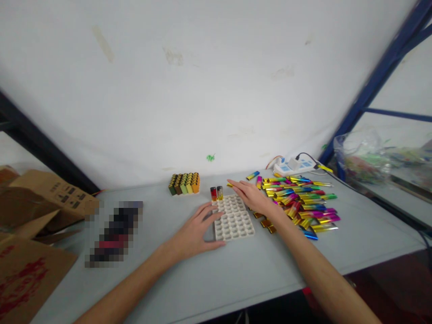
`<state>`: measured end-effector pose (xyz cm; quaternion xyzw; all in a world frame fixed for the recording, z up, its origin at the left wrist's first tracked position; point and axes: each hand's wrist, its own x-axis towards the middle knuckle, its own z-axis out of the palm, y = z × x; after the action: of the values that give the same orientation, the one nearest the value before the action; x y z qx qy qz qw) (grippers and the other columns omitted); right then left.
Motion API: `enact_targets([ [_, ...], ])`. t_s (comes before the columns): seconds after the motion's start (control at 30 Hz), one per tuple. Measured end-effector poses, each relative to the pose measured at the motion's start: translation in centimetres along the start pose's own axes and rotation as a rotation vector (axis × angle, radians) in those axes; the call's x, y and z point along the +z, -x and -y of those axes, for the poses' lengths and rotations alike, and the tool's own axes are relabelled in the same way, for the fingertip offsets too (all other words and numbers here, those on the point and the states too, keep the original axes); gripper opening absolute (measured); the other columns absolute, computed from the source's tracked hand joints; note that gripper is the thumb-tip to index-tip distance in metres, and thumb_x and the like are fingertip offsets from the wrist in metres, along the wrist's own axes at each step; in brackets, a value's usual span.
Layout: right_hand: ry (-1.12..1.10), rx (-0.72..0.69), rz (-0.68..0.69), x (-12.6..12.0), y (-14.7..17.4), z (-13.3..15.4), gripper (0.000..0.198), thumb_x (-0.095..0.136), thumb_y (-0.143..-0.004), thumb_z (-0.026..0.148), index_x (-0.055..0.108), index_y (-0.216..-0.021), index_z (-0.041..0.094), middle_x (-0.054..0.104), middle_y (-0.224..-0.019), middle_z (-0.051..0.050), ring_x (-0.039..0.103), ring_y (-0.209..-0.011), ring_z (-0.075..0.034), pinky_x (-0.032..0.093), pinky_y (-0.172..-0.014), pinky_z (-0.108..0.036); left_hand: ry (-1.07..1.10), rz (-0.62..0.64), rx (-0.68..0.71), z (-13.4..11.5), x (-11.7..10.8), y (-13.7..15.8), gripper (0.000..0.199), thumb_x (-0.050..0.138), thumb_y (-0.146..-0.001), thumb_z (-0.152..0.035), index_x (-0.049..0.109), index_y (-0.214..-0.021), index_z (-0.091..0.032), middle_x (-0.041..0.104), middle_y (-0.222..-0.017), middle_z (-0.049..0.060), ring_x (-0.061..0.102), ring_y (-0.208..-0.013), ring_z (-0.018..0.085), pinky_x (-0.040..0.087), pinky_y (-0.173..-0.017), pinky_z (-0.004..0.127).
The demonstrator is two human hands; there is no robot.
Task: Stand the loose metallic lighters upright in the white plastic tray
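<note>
A white tray with rows of holes (232,220) lies on the table before me. Two lighters, one red (213,194) and one yellowish (220,193), stand upright in its far left corner. My left hand (195,228) rests along the tray's left side, its fingers spread and their tips over the edge. Above the tray's far right part, my right hand (252,196) has its fingers pressed together, pointing left. A bit of shiny gold piece (230,184) shows at these fingertips; most of it is hidden. To the right lies a loose pile of shiny multicoloured lighter sleeves (297,202).
A block of upright lighters (185,183) stands near the wall. A power strip (294,165) with cables sits at the back right. Cardboard boxes (50,198) occupy the left, beside a blurred dark item (116,234). Blue shelf posts (371,85) rise at right.
</note>
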<state>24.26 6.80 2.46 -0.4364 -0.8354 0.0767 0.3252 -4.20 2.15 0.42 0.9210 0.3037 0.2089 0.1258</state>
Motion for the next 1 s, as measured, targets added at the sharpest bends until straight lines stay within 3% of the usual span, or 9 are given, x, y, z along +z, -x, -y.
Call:
enact_targets([
  [0.1, -0.018, 0.058, -0.001, 0.3, 0.0, 0.2, 0.037, 0.053, -0.107, 0.032, 0.065, -0.139, 0.018, 0.079, -0.104, -0.009, 0.072, -0.084, -0.020, 0.054, -0.080, -0.031, -0.002, 0.001, 0.004, -0.1, -0.1, 0.0, 0.074, 0.083, -0.085, -0.054, 0.056, -0.148, -0.026, 0.053, -0.155, 0.015, 0.041, -0.150, 0.037, 0.042, -0.122, 0.059],
  [0.17, -0.033, 0.103, -0.019, 0.5, -0.1, 0.3, 0.027, 0.062, -0.102, 0.031, 0.071, -0.123, 0.017, 0.075, -0.080, -0.002, 0.065, -0.065, -0.016, 0.049, -0.067, -0.026, -0.005, 0.010, 0.001, -0.2, -0.2, -0.1, 0.074, 0.083, -0.085, -0.054, 0.057, -0.148, -0.026, 0.052, -0.155, 0.015, 0.040, -0.151, 0.037, 0.041, -0.122, 0.059],
  [0.27, -0.051, 0.091, -0.078, 1.1, -0.3, 0.3, 0.012, 0.071, -0.096, 0.028, 0.074, -0.100, 0.017, 0.067, -0.068, 0.002, 0.058, -0.060, -0.014, 0.043, -0.062, -0.023, -0.003, 0.017, -0.004, -0.3, -0.3, -0.1, 0.072, 0.081, -0.086, -0.056, 0.057, -0.147, -0.025, 0.052, -0.155, 0.015, 0.039, -0.151, 0.037, 0.040, -0.123, 0.059],
  [0.47, -0.085, 0.022, -0.094, 2.3, -0.7, -0.1, 0.013, 0.076, -0.094, 0.028, 0.077, -0.098, 0.015, 0.069, -0.074, -0.002, 0.059, -0.065, -0.014, 0.043, -0.065, -0.024, 0.008, 0.012, -0.007, -0.3, -0.1, -0.1, 0.073, 0.081, -0.086, -0.056, 0.056, -0.148, -0.026, 0.051, -0.155, 0.015, 0.039, -0.151, 0.036, 0.040, -0.124, 0.059],
  [0.7, -0.149, 0.019, -0.135, 1.8, -0.8, 0.3, 0.019, 0.080, -0.092, 0.030, 0.077, -0.105, 0.016, 0.069, -0.075, -0.001, 0.060, -0.064, -0.014, 0.046, -0.065, -0.025, -0.007, 0.014, 0.004, -0.1, 0.0, -0.1, 0.073, 0.080, -0.087, -0.057, 0.056, -0.147, -0.024, 0.050, -0.155, 0.015, 0.039, -0.150, 0.037, 0.039, -0.124, 0.060],
  [0.83, -0.180, -0.008, -0.143, 1.6, -0.8, 0.8, 0.012, 0.071, -0.098, 0.029, 0.073, -0.100, 0.017, 0.069, -0.088, -0.004, 0.063, -0.072, -0.015, 0.048, -0.070, -0.026, 0.000, 0.009, 0.001, -0.1, 0.0, -0.1, 0.073, 0.081, -0.087, -0.057, 0.055, -0.148, -0.025, 0.050, -0.156, 0.015, 0.038, -0.151, 0.037, 0.039, -0.124, 0.060],
  [1.0, -0.149, -0.012, -0.141, 1.9, -0.6, 1.0, 0.018, 0.060, -0.102, 0.023, 0.067, -0.117, 0.016, 0.071, -0.102, -0.008, 0.066, -0.083, -0.018, 0.051, -0.079, -0.030, 0.000, -0.003, 0.009, 0.0, 0.1, -0.1, 0.074, 0.081, -0.086, -0.056, 0.055, -0.149, -0.026, 0.051, -0.155, 0.015, 0.040, -0.151, 0.037, 0.040, -0.123, 0.059],
])
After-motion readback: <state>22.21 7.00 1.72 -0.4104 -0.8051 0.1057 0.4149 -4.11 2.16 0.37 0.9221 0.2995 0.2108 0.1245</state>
